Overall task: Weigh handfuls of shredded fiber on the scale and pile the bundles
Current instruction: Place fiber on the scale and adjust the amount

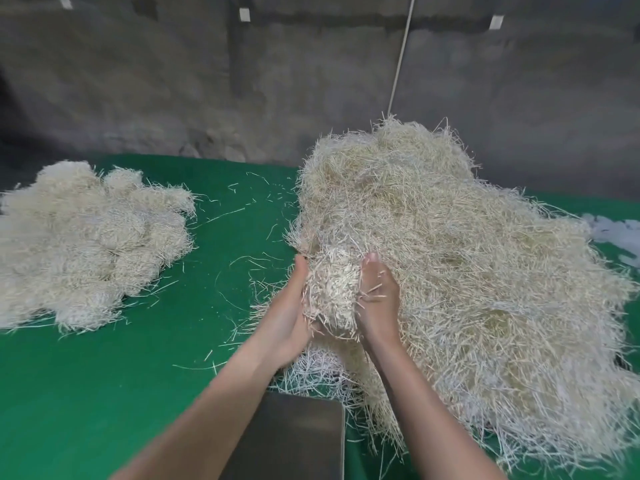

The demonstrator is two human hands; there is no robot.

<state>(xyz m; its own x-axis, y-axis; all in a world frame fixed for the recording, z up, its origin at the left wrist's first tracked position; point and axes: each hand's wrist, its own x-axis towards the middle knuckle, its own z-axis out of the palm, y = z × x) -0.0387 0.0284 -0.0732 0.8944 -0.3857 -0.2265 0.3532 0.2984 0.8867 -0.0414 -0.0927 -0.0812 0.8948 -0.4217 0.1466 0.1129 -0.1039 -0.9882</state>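
A big loose heap of pale shredded fiber [450, 244] covers the right half of the green table [121, 393]. Both hands cup one handful of fiber [330, 296] at the heap's near left edge. My left hand [287, 317] presses it from the left and my right hand [375, 303] from the right. A pile of rounded fiber bundles [86, 237] lies at the far left of the table. The dark flat plate of the scale [298, 441] sits under my forearms at the bottom edge, with nothing on the part that shows.
Stray fiber strands [239, 209] are scattered on the green cloth between the two piles. A grey concrete wall [242, 81] stands behind the table, with a thin cord [401, 53] hanging down it. Something white [620, 237] lies at the far right edge.
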